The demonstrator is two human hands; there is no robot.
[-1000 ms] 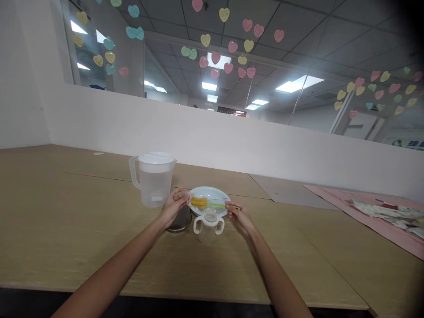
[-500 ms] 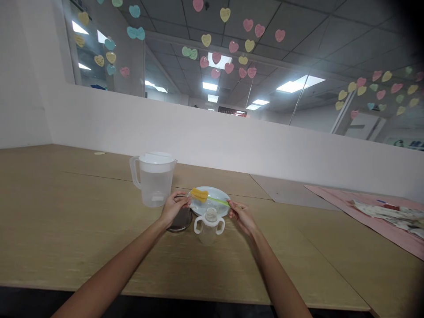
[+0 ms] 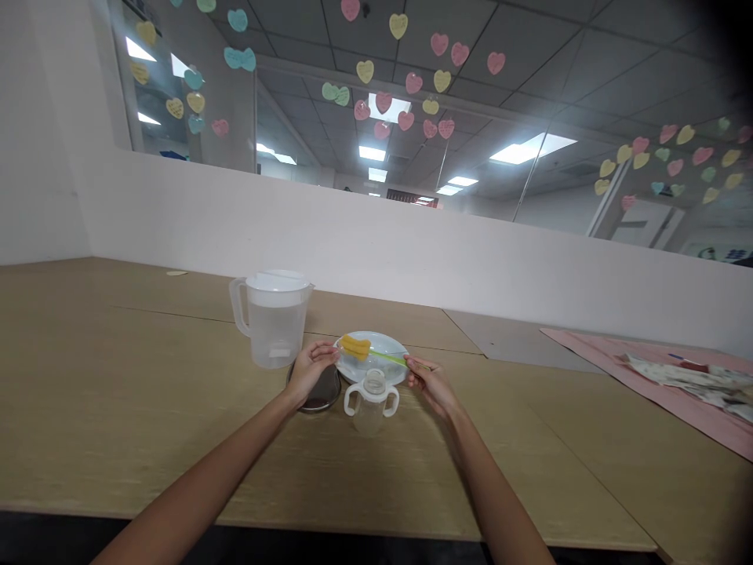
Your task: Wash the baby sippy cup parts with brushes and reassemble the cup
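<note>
My right hand (image 3: 432, 384) pinches the green handle of a sponge bottle brush (image 3: 355, 347), which lies level with its yellow sponge head pointing left. The brush is over a white oval dish (image 3: 382, 342). My left hand (image 3: 311, 370) is closed, its fingertips at the dish's left rim, close by the sponge end; what they grip, if anything, cannot be made out. Below the left hand is a dark, rounded flat item (image 3: 322, 391), partly covered by it. In front of the dish stands a clear baby bottle (image 3: 369, 412) with two white handles and no cap.
A lidded translucent pitcher (image 3: 278, 326) stands behind my left hand. On the right, a pink cloth (image 3: 580, 349) carries a crumpled whitish cloth (image 3: 688, 375) and small items. A white wall (image 3: 376, 247) with windows above it borders the wooden table (image 3: 176, 377).
My left hand has shifted very slightly, with its fingers a little lower. The right hand and the brush stay nearly in place.
</note>
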